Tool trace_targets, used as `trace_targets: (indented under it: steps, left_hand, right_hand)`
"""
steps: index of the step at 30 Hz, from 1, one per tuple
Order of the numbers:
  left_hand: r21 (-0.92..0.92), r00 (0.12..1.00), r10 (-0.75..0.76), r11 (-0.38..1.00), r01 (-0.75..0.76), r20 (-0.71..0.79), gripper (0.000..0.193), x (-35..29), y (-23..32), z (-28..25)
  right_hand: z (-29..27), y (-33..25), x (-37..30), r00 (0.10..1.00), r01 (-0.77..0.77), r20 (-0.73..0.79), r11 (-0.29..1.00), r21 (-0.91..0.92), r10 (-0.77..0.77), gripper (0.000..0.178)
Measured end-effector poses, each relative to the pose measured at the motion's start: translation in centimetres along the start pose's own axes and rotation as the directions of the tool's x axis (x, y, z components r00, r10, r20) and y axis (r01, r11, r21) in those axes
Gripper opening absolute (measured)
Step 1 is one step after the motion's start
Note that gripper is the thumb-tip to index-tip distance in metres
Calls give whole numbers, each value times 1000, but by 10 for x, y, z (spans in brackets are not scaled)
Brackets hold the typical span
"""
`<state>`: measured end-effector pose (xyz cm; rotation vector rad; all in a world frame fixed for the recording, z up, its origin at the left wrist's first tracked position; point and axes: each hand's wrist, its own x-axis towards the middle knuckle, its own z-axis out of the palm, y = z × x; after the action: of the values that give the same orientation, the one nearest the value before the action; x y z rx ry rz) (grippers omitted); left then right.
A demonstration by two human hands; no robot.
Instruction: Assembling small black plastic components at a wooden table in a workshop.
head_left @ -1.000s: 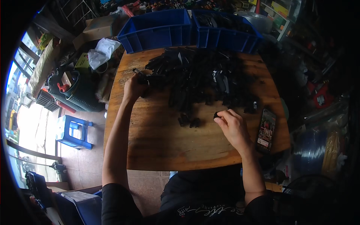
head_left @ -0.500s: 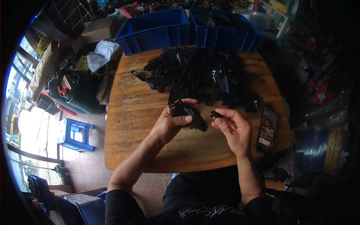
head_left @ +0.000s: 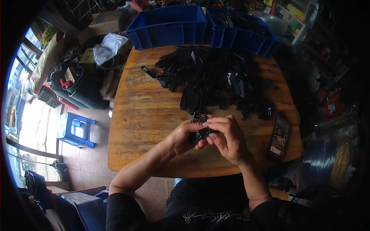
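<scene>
Over the near middle of the table, my left hand [head_left: 180, 138] is closed around a black plastic part [head_left: 197, 136] with a slim prong at its far end. My right hand [head_left: 230, 143] has come up against it, thumb and fingers pinched at its right side. Whatever small piece lies between those right fingertips is covered by the fingers. Beyond both hands spreads a heap of similar black plastic parts [head_left: 192, 92], some long and flat, some small.
Two blue crates [head_left: 169, 35] stand at the table's far edge; the right one holds black parts. A lit phone [head_left: 278, 139] lies on the wooden table [head_left: 142, 127] at the right. Left of the table, a blue stool [head_left: 77, 131] stands on the tiled floor.
My right hand has moved left to meet the part in my left hand. The small black piece it pinched is now hidden. The whole view has shifted slightly.
</scene>
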<state>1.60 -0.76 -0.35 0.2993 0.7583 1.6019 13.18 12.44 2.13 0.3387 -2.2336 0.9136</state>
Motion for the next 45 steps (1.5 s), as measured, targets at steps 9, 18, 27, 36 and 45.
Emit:
trace_targets:
  steps: [9, 18, 27, 36, 45]
  left_hand:
    - [418, 955, 263, 889, -186, -135, 21, -6, -1, 11]
    - [442, 920, 384, 841, -311, -83, 25, -9, -6, 9]
    - [408, 957, 287, 877, -252, -27, 30, -7, -7, 10]
    - [428, 952, 304, 862, -273, -6, 26, -10, -7, 17]
    - [435, 894, 449, 807, -399, -14, 31, -18, 5, 22]
  right_hand:
    - [9, -3, -9, 960, -235, -166, 971, -51, 224, 20]
    - [-8, -7, -9, 945, -306, -74, 941, 142, 318, 18]
    - [6, -13, -43, 882, -425, -161, 895, 139, 444, 10]
    - [-7, -10, -29, 801, -554, 203, 567, 610, 564, 17]
    - [16, 1, -7, 827, -541, 202, 644, 541, 525, 12]
